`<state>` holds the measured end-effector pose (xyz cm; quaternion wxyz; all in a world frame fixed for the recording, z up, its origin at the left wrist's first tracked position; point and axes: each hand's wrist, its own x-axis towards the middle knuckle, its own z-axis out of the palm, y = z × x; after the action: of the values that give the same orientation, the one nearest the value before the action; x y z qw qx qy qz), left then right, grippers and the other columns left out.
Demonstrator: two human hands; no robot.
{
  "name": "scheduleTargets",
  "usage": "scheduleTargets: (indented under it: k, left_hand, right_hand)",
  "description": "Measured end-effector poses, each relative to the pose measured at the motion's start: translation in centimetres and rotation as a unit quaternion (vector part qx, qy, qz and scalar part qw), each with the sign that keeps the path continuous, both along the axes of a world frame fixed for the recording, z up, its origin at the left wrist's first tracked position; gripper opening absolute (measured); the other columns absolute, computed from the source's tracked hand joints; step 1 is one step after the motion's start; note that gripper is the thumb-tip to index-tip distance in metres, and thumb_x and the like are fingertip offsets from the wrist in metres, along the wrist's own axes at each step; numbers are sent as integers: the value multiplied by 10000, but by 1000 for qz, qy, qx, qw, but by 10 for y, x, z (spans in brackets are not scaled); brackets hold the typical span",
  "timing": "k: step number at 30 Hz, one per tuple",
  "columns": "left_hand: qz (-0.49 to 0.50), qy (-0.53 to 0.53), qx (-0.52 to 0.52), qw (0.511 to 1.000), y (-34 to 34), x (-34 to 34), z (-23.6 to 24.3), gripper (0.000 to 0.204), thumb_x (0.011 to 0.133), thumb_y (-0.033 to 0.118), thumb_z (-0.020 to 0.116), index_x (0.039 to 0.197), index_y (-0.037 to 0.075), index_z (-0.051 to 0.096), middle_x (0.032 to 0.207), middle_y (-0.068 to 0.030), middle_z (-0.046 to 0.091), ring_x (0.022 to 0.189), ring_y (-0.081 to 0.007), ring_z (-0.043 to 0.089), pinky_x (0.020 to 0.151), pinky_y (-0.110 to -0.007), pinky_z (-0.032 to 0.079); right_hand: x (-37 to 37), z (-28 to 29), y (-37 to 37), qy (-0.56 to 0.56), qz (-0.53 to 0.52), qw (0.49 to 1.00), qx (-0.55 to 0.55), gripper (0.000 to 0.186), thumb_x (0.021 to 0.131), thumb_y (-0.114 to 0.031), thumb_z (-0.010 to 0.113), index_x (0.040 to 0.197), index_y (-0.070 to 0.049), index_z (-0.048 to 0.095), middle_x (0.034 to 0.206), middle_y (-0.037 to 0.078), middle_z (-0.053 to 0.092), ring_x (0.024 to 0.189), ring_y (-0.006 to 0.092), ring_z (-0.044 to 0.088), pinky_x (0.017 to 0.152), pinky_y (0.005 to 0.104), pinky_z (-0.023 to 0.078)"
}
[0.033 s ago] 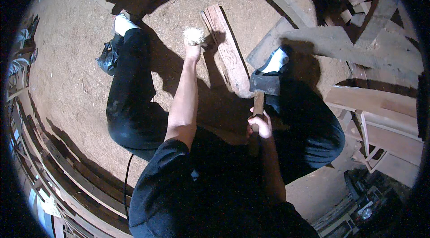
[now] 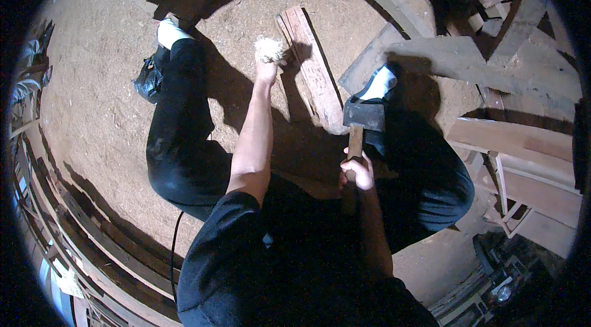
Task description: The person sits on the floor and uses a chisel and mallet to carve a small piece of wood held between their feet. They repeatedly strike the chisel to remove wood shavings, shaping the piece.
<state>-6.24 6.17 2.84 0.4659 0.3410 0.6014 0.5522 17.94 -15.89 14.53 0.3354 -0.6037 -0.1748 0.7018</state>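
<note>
Left hand [image 2: 266,73] partly behind pale frayed object [image 2: 269,50].

Hard light comes from the left of the left hand [image 2: 266,73], leaving the ground [image 2: 92,99] on that side bright. Shadows fall rightward: one crosses the plank [image 2: 319,74] just beside that hand, and a broad one darkens the space between it and the right hand [image 2: 361,173]. The tuft [image 2: 269,50] in the left hand glares almost white, like the foot [image 2: 383,82] beyond the right. Below both, the shirt [image 2: 301,271] sinks near black. Far left, beams [image 2: 117,244] bow toward a black, grainy rim.
</note>
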Motion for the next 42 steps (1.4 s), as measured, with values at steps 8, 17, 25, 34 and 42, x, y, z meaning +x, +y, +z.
scheduleTargets:
  k: [8, 17, 25, 34, 42]
  left_hand:
    - [-48, 0, 118, 992, 2, 4, 34, 112, 723, -37, 483, 727, 46, 557, 703, -22, 543, 624, -118, 512, 527, -259, 426]
    - [-289, 83, -60, 952, -44, 27, 19, 175, 779, 75, 535, 932, 47, 614, 863, -32, 631, 782, -124, 578, 706, -262, 468]
    - [-387, -71, -52, 918, -78, 51, -66, 173, 709, 117, 595, 854, 36, 643, 769, -38, 649, 698, -78, 556, 684, -266, 470]
    - [-277, 93, 44, 955, -66, 56, -14, 154, 736, 102, 571, 846, 24, 646, 783, -53, 657, 706, -144, 607, 654, -276, 475]
    - [-304, 192, 127, 924, -19, 36, 60, 119, 719, 154, 601, 756, 47, 637, 712, -101, 630, 660, -198, 615, 625, -302, 474]
  right_hand:
    - [-4, 1, 8, 15, -28, 999, -18, 436, 674, -23, 581, 1082, -10, 426, 642, 88, 511, 404, 206, 504, 376, 325, 394]
    - [-14, 16, 12, 25, -12, 1000, -9, 466, 682, -46, 585, 1115, 2, 422, 633, 86, 496, 419, 204, 501, 409, 319, 385]
    - [-17, 17, 13, 17, -4, 1000, -15, 427, 695, -54, 551, 1098, 4, 424, 638, 83, 500, 420, 181, 490, 409, 301, 382]
    - [-14, 21, 10, 23, -11, 1000, 2, 407, 702, -31, 556, 1087, 2, 426, 592, 86, 490, 412, 203, 496, 412, 312, 392]
    - [-16, 23, 14, 35, -19, 999, -19, 424, 696, -51, 556, 1087, 14, 407, 612, 92, 477, 410, 198, 492, 401, 315, 389]
